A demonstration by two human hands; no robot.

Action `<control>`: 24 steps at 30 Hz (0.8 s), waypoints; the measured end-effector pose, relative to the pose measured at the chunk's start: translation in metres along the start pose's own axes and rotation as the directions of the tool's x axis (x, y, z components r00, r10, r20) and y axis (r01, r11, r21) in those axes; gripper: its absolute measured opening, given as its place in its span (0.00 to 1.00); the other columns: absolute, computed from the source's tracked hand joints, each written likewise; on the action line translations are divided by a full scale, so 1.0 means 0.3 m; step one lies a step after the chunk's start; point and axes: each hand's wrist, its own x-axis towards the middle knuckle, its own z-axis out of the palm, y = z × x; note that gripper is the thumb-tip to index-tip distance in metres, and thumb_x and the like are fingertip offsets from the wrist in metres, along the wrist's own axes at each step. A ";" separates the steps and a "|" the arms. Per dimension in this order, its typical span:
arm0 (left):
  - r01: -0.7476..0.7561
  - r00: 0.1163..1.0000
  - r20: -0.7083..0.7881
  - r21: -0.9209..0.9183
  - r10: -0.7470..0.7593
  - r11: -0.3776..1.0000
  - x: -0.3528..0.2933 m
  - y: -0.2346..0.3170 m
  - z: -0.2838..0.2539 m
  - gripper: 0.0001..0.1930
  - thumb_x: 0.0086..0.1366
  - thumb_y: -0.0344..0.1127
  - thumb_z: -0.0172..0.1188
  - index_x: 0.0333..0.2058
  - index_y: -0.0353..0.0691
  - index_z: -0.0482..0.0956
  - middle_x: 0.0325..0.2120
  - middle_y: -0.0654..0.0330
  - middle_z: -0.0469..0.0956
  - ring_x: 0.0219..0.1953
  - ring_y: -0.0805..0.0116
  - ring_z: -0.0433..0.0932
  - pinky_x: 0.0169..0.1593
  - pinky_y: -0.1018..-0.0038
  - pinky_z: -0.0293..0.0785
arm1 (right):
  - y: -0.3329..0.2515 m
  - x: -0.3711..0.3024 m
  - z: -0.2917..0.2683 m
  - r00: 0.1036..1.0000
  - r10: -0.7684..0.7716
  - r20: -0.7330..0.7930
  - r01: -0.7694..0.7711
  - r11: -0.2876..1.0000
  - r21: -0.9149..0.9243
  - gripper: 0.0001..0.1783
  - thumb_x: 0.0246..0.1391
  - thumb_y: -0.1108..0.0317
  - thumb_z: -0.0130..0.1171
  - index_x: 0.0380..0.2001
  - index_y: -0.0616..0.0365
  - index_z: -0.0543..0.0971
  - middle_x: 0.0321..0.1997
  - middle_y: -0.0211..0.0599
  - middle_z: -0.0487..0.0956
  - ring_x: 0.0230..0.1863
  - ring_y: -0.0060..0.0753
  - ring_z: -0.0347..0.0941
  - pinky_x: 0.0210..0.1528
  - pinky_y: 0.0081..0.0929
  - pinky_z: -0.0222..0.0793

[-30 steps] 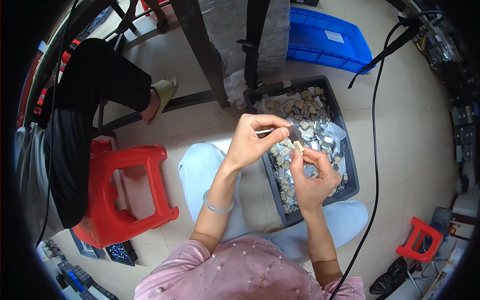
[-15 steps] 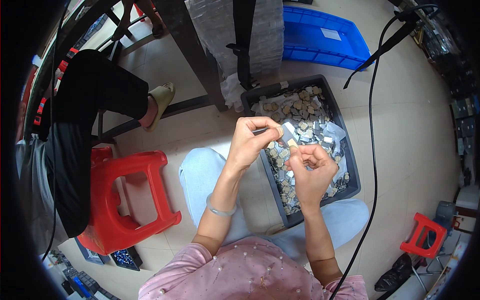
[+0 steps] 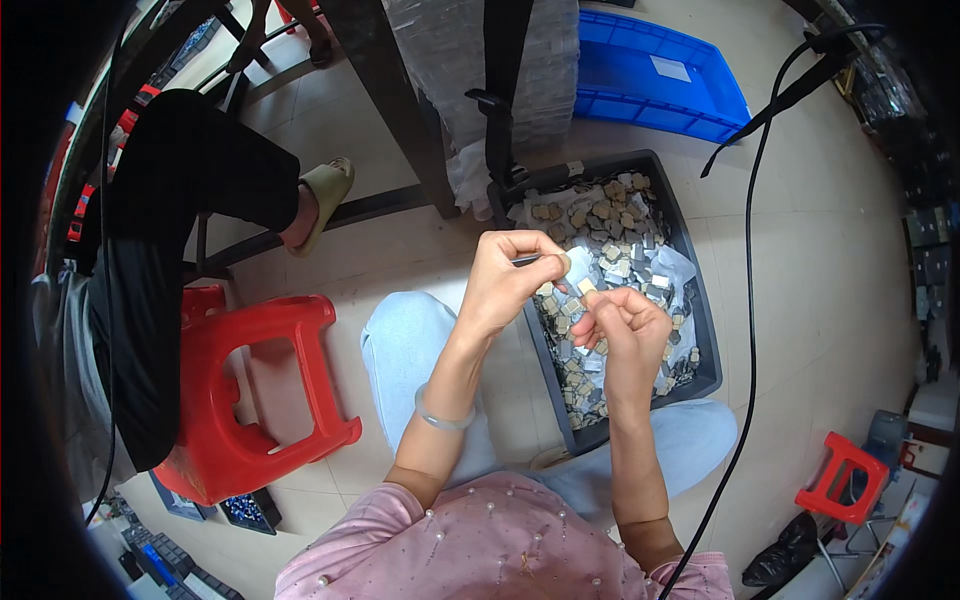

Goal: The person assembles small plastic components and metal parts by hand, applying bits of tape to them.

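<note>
My left hand pinches one end of a small flat grey-and-white piece between thumb and fingertips. A thin dark edge shows inside its curled fingers, too little to name. On the right, my right hand has thumb and forefinger closed at a small beige square, which meets the lower end of the flat piece; whether they are joined I cannot tell. Both hands are above a dark grey plastic bin filled with many small grey, silver and beige pieces, some lying on clear plastic sheeting.
A blue crate lies beyond the bin, beside wrapped stacks. To the left stand a red stool and a dark table leg. Another person's slippered foot is near it. A black cable hangs down the right side.
The view has shifted slightly. The flat piece is tilted differently and looks whiter now. My right hand has turned a little, its fingers still at the beige square.
</note>
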 end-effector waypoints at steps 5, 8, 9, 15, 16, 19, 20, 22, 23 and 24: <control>-0.002 1.000 0.026 -0.009 0.002 1.000 0.009 -0.011 -0.003 0.04 0.50 0.24 0.56 0.22 0.30 0.79 0.19 0.61 0.76 0.23 0.79 0.73 0.30 0.81 0.70 | 0.011 0.006 -0.008 0.999 0.011 0.052 -0.014 0.999 0.050 0.07 0.51 0.73 0.58 0.24 0.66 0.76 0.17 0.37 0.77 0.16 0.17 0.70 0.20 0.11 0.63; -0.004 0.999 0.039 -0.036 0.005 0.999 0.008 -0.010 0.001 0.04 0.52 0.24 0.56 0.24 0.30 0.79 0.20 0.63 0.76 0.22 0.80 0.72 0.29 0.82 0.68 | -0.004 -0.009 0.011 1.000 -0.018 -0.002 0.018 1.000 0.002 0.05 0.50 0.75 0.58 0.23 0.65 0.75 0.17 0.36 0.77 0.17 0.17 0.71 0.20 0.11 0.63; -0.006 0.999 0.052 -0.058 0.009 0.998 0.007 -0.008 0.003 0.04 0.53 0.25 0.57 0.25 0.31 0.79 0.20 0.64 0.75 0.21 0.82 0.70 0.27 0.83 0.66 | -0.003 -0.014 0.016 1.000 -0.019 -0.001 0.019 1.000 0.003 0.05 0.50 0.75 0.58 0.23 0.65 0.75 0.17 0.36 0.77 0.17 0.17 0.71 0.20 0.11 0.63; 0.062 0.995 0.088 -0.120 -0.052 0.991 0.012 -0.037 -0.003 0.05 0.56 0.28 0.60 0.30 0.33 0.80 0.19 0.70 0.72 0.18 0.87 0.60 0.20 0.86 0.52 | 0.015 -0.031 0.029 0.948 -0.302 -0.100 0.267 0.927 -0.265 0.06 0.45 0.78 0.62 0.23 0.62 0.74 0.16 0.32 0.77 0.18 0.14 0.72 0.21 0.11 0.64; 0.061 0.995 0.089 -0.119 -0.051 0.991 0.011 -0.037 0.000 0.05 0.56 0.28 0.60 0.30 0.33 0.80 0.19 0.70 0.72 0.18 0.87 0.60 0.20 0.86 0.52 | 0.016 -0.032 0.031 0.934 -0.344 -0.101 0.301 0.905 -0.300 0.06 0.44 0.78 0.63 0.23 0.62 0.74 0.16 0.31 0.77 0.18 0.13 0.72 0.20 0.11 0.64; 0.057 0.996 0.078 -0.109 -0.048 0.992 0.008 -0.038 0.006 0.07 0.57 0.32 0.62 0.30 0.34 0.79 0.17 0.71 0.69 0.17 0.86 0.59 0.20 0.86 0.50 | 0.023 -0.036 0.035 0.892 -0.441 -0.099 0.377 0.847 -0.374 0.07 0.42 0.77 0.64 0.23 0.62 0.74 0.15 0.31 0.77 0.18 0.14 0.72 0.19 0.11 0.63; 0.049 0.996 0.081 -0.110 -0.040 0.993 0.008 -0.039 0.004 0.07 0.57 0.32 0.62 0.30 0.34 0.79 0.18 0.71 0.70 0.17 0.86 0.59 0.20 0.86 0.50 | 0.025 -0.037 0.037 0.864 -0.494 -0.094 0.418 0.809 -0.413 0.08 0.41 0.77 0.65 0.23 0.61 0.74 0.15 0.30 0.77 0.17 0.15 0.73 0.18 0.12 0.63; 0.042 0.996 0.087 -0.113 -0.032 0.993 0.008 -0.041 0.006 0.07 0.57 0.32 0.62 0.30 0.34 0.79 0.18 0.71 0.70 0.17 0.86 0.59 0.20 0.86 0.51 | 0.024 -0.039 0.039 0.841 -0.533 -0.086 0.444 0.774 -0.451 0.08 0.41 0.77 0.65 0.23 0.61 0.74 0.15 0.30 0.77 0.17 0.15 0.73 0.18 0.12 0.64; 0.041 0.995 0.097 -0.126 -0.029 0.991 0.009 -0.042 0.008 0.07 0.58 0.33 0.62 0.30 0.34 0.79 0.19 0.70 0.71 0.17 0.86 0.59 0.20 0.86 0.51 | 0.024 -0.040 0.040 0.818 -0.571 -0.075 0.469 0.736 -0.488 0.08 0.40 0.77 0.65 0.23 0.60 0.74 0.15 0.29 0.77 0.17 0.16 0.73 0.18 0.13 0.64; 0.039 0.994 0.105 -0.138 -0.025 0.990 0.009 -0.043 0.006 0.07 0.58 0.33 0.62 0.30 0.35 0.79 0.20 0.69 0.73 0.18 0.86 0.59 0.20 0.86 0.51 | 0.023 -0.041 0.042 0.818 -0.571 -0.074 0.470 0.736 -0.487 0.08 0.40 0.77 0.65 0.23 0.60 0.74 0.15 0.29 0.77 0.17 0.16 0.73 0.18 0.13 0.64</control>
